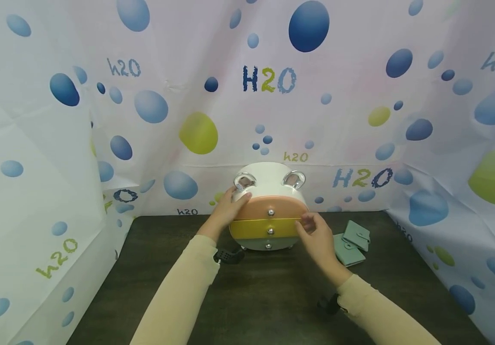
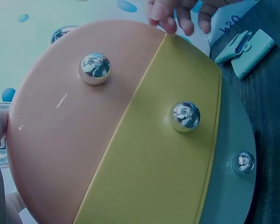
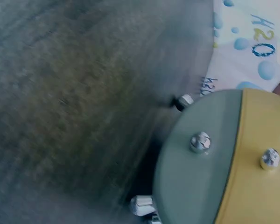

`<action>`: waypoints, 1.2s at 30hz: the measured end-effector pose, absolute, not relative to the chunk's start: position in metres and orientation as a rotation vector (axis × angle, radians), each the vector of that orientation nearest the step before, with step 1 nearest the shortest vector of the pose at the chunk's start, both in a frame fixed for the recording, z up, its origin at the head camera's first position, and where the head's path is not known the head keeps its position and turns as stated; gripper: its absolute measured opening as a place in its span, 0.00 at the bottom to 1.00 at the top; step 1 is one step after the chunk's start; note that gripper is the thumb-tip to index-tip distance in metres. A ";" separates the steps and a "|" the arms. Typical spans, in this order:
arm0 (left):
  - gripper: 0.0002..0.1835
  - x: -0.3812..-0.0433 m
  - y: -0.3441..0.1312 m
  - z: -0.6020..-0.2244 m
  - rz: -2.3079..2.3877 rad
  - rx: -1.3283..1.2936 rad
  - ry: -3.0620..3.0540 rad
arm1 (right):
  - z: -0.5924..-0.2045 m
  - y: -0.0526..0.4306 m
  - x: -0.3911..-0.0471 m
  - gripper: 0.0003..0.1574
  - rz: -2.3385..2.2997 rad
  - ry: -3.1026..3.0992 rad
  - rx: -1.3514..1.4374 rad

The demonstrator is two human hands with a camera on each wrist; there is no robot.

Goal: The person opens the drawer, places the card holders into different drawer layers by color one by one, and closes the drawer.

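Observation:
A small round-fronted chest of drawers (image 1: 269, 179) stands on the dark table, with a white body and chrome ring ears. Its orange drawer (image 2: 60, 121), yellow drawer (image 2: 149, 140) and green drawer (image 3: 191, 186) are stacked top to bottom, each with a round chrome knob, and all look closed. My left hand (image 1: 227, 209) rests against the chest's upper left side. At the right edge, by the yellow drawer, is my right hand (image 1: 318, 237), its fingers loosely bent with nothing seen between them. Whether they touch the chest I cannot tell.
Two green snap-strap wallets (image 1: 348, 251) lie to the right of the chest, one partly over the other. Behind the dark table (image 1: 247, 297) hangs a white sheet (image 1: 230, 43) with blue and green spots. A black band (image 1: 229, 256) is on the left wrist.

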State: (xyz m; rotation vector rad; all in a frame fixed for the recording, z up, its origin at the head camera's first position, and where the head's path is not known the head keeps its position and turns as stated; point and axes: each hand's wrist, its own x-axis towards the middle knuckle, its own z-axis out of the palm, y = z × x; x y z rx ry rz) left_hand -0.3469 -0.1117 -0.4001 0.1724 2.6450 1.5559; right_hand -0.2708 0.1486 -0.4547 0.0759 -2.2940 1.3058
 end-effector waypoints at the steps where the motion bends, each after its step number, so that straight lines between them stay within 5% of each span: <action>1: 0.52 -0.347 -0.112 -0.400 1.557 0.173 2.645 | -0.456 0.147 -0.270 0.14 1.314 -2.298 0.082; 36: 0.54 -0.345 -0.113 -0.399 1.551 0.163 2.613 | -0.510 0.107 -0.267 0.17 1.223 -2.711 0.159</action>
